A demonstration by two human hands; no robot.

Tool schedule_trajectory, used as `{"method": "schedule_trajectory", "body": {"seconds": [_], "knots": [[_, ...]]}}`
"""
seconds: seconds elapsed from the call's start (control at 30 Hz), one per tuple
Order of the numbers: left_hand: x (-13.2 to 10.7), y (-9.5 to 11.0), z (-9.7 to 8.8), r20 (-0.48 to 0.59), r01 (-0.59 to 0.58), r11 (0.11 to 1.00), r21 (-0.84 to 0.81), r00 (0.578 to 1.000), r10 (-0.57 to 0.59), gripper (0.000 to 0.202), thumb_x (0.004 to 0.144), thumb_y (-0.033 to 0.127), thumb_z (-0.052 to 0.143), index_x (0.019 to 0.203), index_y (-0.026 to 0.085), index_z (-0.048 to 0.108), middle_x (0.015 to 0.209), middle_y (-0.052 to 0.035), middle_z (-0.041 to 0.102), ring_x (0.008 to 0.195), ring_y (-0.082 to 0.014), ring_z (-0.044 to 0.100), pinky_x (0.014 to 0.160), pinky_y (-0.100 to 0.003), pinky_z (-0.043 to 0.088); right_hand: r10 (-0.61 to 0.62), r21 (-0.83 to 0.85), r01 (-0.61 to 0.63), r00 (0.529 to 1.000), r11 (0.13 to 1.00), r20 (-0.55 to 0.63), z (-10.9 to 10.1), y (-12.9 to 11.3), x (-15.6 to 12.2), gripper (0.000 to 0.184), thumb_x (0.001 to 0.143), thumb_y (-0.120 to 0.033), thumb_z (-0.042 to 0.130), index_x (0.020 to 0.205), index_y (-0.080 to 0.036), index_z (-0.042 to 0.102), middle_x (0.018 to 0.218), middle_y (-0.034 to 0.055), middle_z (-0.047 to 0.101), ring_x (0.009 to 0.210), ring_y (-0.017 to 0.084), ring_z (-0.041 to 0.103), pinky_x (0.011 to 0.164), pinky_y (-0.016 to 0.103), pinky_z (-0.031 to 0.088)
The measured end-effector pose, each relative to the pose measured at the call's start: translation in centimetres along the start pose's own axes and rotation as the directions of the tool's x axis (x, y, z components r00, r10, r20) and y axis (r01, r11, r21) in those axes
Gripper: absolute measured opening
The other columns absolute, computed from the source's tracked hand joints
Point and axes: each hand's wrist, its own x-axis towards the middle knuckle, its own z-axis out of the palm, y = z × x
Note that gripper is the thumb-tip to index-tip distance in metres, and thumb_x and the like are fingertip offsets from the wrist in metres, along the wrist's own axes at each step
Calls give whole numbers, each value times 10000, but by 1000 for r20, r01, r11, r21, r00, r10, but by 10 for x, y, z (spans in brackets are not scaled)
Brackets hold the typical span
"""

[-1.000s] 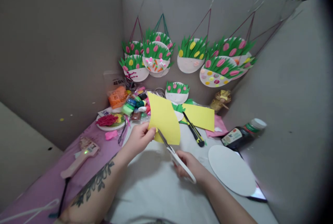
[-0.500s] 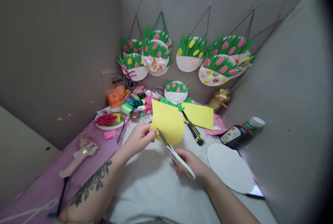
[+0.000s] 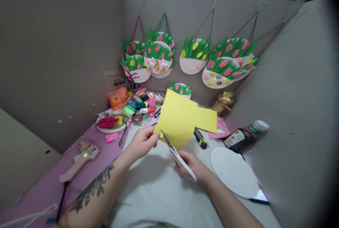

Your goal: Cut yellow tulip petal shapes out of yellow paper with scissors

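The large yellow sheet (image 3: 177,118) looks like smooth, matt paper; the white-handled scissors (image 3: 177,155) combine plastic and metal; the dark, white-capped bottle (image 3: 242,136) looks glossy, the flat white disc (image 3: 234,172) matt.

This looks like a small craft corner, a surface (image 3: 159,192) boxed in by grey panels (image 3: 190,12). Decorated paper plates (image 3: 192,66) hang above the surface's back edge, bags of coloured clay (image 3: 134,105) crowd its back left corner (red yarn (image 3: 107,122) beside them), and a glue gun (image 3: 79,165) lies near its left edge.
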Motion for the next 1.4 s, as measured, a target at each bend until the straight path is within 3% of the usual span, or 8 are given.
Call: {"method": "schedule_trajectory", "body": {"seconds": [0.23,0.4,0.63,1.0,1.4], "knots": [[0,-1,3,-24,-8,1000,1,1000,8,263,828,307,447,615,158,478,541,37,460,507,-84,408,477,-196,292,-33,7,33,999,999,-10,4,-1,1,186,562,-141,577,696,-185,455,608,-48,499,531,82,420,483,199,338],[-1,-1,3,-5,-10,1000,0,1000,10,271,830,313,444,608,160,476,541,35,460,514,-88,414,483,-200,299,-61,7,61,998,998,-4,3,-4,1,217,592,-224,645,700,-187,461,610,-45,507,536,88,433,486,202,346],[-1,1,1,13,8,1000,-3,1000,-8,277,828,319,440,601,163,469,537,34,460,513,-90,420,487,-203,304,-11,37,11,1000,999,-4,1,-2,2,212,563,-180,633,689,-181,463,611,-50,501,534,83,421,483,199,326],[-1,0,0,29,-13,1000,19,999,12,289,837,315,429,597,161,472,538,34,454,516,-86,416,494,-199,304,-2,65,0,1000,998,29,-3,-2,1,240,558,-247,647,690,-186,456,595,-56,455,521,84,381,469,202,283],[-3,3,-1,38,-18,999,40,999,17,289,826,303,430,577,160,467,527,36,436,507,-83,397,480,-194,289,12,31,-12,1000,999,22,-5,-4,-2,194,550,-185,607,676,-184,460,605,-57,464,548,86,378,485,196,295]]}}
